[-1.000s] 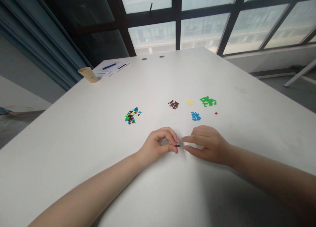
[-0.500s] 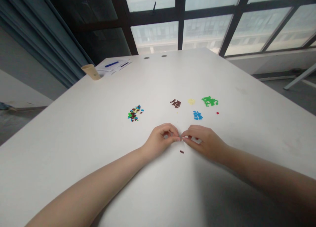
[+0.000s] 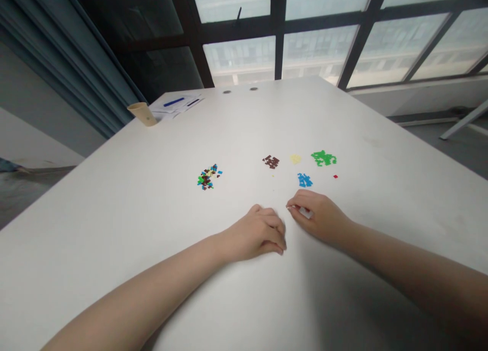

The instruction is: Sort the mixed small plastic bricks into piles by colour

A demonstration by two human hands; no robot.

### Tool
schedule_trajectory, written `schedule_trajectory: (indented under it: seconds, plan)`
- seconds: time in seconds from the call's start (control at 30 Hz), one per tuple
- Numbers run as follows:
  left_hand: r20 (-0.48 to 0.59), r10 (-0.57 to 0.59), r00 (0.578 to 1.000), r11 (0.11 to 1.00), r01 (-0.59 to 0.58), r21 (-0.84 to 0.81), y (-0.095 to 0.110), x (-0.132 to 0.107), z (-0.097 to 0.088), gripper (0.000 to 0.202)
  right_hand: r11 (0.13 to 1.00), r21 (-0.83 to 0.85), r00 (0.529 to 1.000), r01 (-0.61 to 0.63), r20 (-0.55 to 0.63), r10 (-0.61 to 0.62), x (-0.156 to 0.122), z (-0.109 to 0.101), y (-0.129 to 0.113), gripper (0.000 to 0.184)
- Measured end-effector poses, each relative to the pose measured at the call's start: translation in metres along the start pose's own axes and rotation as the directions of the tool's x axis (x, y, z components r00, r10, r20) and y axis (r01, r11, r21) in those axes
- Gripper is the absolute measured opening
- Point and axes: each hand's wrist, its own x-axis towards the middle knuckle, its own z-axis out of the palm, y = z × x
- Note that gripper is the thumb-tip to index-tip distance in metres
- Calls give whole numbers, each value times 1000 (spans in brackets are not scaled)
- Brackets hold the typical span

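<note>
hands (image 3: 265,234) (image 3: 318,211) farther apart, blu pcs (image 3: 304,180) beyond

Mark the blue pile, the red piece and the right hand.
Blue pile (image 3: 304,180): head view, middle of the pile.
Red piece (image 3: 335,176): head view, its upper face.
Right hand (image 3: 321,211): head view, middle of the hand.

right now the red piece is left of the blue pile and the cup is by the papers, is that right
Not quite: the head view shows the red piece right of the blue pile. The cup is by the papers.
</note>
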Motion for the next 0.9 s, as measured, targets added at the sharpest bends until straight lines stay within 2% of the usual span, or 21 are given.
schedule_trajectory:
  seconds: [0.13, 0.17, 0.23, 0.3, 0.33, 0.37, 0.43, 0.53, 0.63, 0.73, 0.9]
  plan:
    - [-41, -4, 999, 984, -4, -178, -2, 1, -3, 20, 1000, 2, 1000, 27, -8, -27, 0, 1, 0, 15]
    - [-70, -38, 997, 970, 20, -243, -2, 2, -4, 21, 1000, 4, 1000, 29, -8, -29, 0, 1, 0, 15]
    - [-161, -189, 969, 911, 112, -396, -2, 2, -4, 18, 1000, 9, 1000, 29, -1, -29, 0, 1, 1, 15]
    - [-232, -385, 893, 791, 189, -582, -4, 2, -4, 16, 999, 16, 1000, 28, 9, -28, 0, 1, 1, 15]
    - [-242, -463, 853, 710, 193, -677, -5, 2, -4, 16, 999, 18, 1000, 28, 14, -28, 0, 1, 0, 15]
    - [-239, -519, 821, 624, 172, -762, -6, 3, -3, 16, 999, 21, 999, 28, 16, -29, 0, 1, 0, 15]
    - [-218, -581, 784, 466, 102, -879, -9, 4, -2, 18, 999, 24, 999, 33, 20, -33, 0, 1, 0, 15]
    - [-180, -622, 762, 285, 6, -959, -9, 6, -3, 20, 999, 23, 999, 45, 24, -46, 0, 2, 0, 14]
    - [-149, -652, 744, 156, -61, -986, -7, 7, -4, 19, 998, 18, 998, 57, 13, -57, -1, 2, 0, 13]
    - [-122, -670, 732, 74, -98, -992, -5, 7, -5, 17, 998, 18, 998, 68, 9, -68, -2, 3, 1, 13]
    - [-55, -659, 751, -27, -97, -995, -4, 6, -7, 20, 996, 25, 996, 83, 16, -83, -2, 4, 0, 13]
